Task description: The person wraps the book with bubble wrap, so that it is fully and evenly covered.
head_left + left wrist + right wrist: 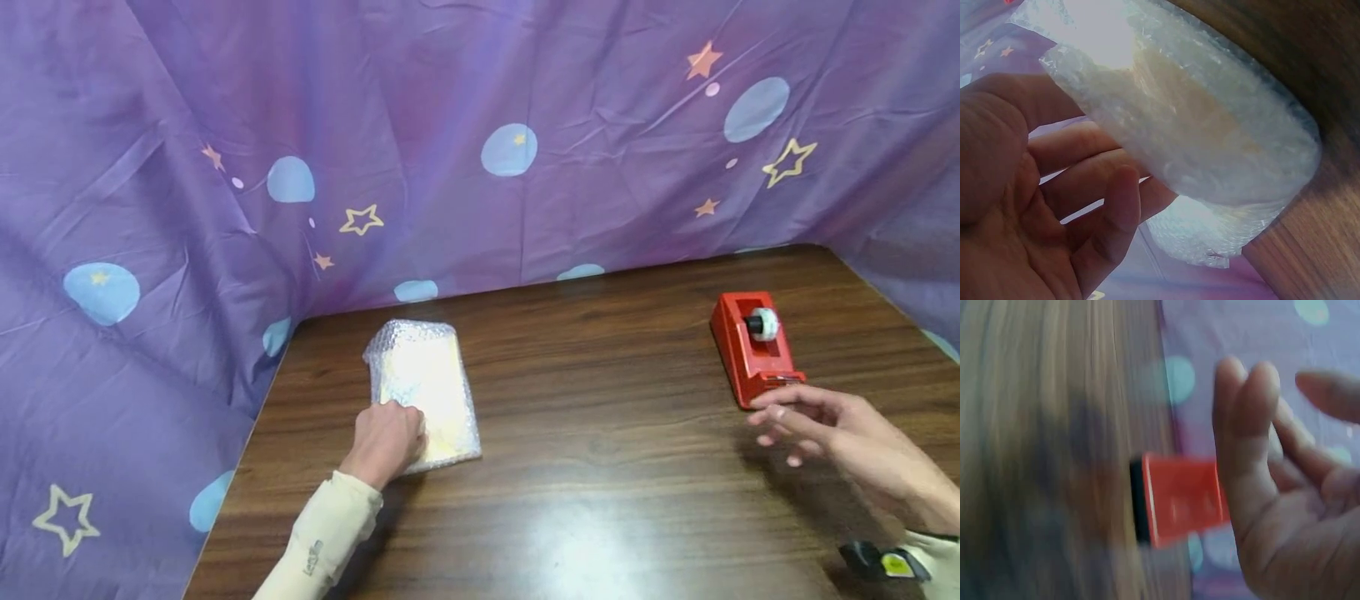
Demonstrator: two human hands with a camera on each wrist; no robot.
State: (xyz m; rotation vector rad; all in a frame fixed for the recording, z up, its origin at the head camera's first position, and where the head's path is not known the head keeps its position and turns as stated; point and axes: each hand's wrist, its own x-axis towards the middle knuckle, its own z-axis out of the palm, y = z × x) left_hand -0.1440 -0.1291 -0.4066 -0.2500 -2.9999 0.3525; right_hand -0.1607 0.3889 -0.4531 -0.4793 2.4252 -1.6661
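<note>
A flat rectangular package in clear bubble wrap (438, 375) lies on the left part of the table, glare whitening its top. My left hand (386, 437) is at its near left side, fingers curled at the wrap. In the left wrist view the package (1210, 137) fills the upper right; thumb and fingers meet its edge, and the wrap hides most fingertips. To the right, my right hand (847, 442) hovers with loosely bent fingers, holding nothing. Just beyond its fingertips sits a red tape dispenser (738, 354) carrying a white tape roll (763, 324). The dispenser (1182, 500) looks blurred in the right wrist view.
The dark wood-grain table (585, 400) runs between the package and the dispenser. A purple curtain (450, 100) printed with stars and pale blue spots hangs along the table's back and sides. A black strap with a yellow label (896, 565) shows at the right wrist.
</note>
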